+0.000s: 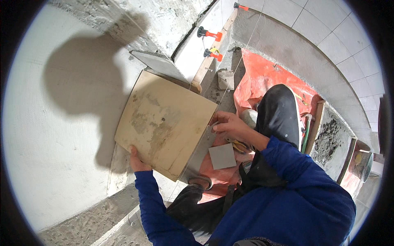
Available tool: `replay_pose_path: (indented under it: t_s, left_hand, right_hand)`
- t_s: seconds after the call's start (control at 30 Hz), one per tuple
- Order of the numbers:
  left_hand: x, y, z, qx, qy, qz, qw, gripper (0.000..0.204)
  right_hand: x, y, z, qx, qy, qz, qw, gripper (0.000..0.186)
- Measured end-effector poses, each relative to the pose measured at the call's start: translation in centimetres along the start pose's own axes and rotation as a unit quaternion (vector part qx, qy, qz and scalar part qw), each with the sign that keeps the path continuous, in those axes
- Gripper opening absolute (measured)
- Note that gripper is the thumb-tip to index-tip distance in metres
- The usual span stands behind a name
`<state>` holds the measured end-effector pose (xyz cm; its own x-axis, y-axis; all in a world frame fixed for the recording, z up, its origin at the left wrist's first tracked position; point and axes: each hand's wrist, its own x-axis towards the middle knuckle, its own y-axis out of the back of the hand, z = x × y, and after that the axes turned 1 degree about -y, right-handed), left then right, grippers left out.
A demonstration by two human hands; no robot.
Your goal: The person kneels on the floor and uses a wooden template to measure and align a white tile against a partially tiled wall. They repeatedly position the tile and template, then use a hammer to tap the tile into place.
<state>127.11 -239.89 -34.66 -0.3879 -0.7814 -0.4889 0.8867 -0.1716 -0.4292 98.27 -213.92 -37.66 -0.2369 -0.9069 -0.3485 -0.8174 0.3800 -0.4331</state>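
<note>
A square beige board, stained with grey mortar, lies tilted against the white wall ledge. My left hand grips its lower left edge, thumb on top. My right hand is at its right edge with fingers curled beside a thin string; what they hold is too small to tell. A small grey square tile lies below that hand, next to yellow-handled pliers, partly hidden.
Orange-and-black clamps sit along a wooden batten. An orange sheet covers part of the floor around my legs. At the right are a mortar-streaked slab, a green tube and a bucket. A tiled wall curves behind.
</note>
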Motion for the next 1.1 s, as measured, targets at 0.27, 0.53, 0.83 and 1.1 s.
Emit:
replay_pose_path:
  t_s: [0.27, 0.53, 0.83, 1.1]
  left_hand:
    - [-1.1, -1.5, 0.7, 0.017, 0.0, 0.043, 0.999, 0.048]
    - [-0.8, -2.1, 0.5, 0.001, 0.001, 0.007, 1.0, 0.048]
    - [-0.9, -1.9, 0.4, 0.012, 0.015, 0.039, 0.999, 0.049]
    - [-0.3, -1.5, 0.6, -0.021, 0.032, 0.003, 0.999, 0.048]
  right_hand:
    - [-0.6, -0.3, -0.8, -0.015, 0.034, 0.024, 0.999, 0.036]
    - [-0.3, 1.0, -0.4, 0.003, 0.043, 0.023, 0.999, 0.038]
    - [-0.4, 0.5, -1.0, 0.085, 0.049, 0.044, 0.994, 0.037]
    - [-0.3, 0.1, -1.8, 0.11, 0.069, -0.006, 0.991, 0.042]
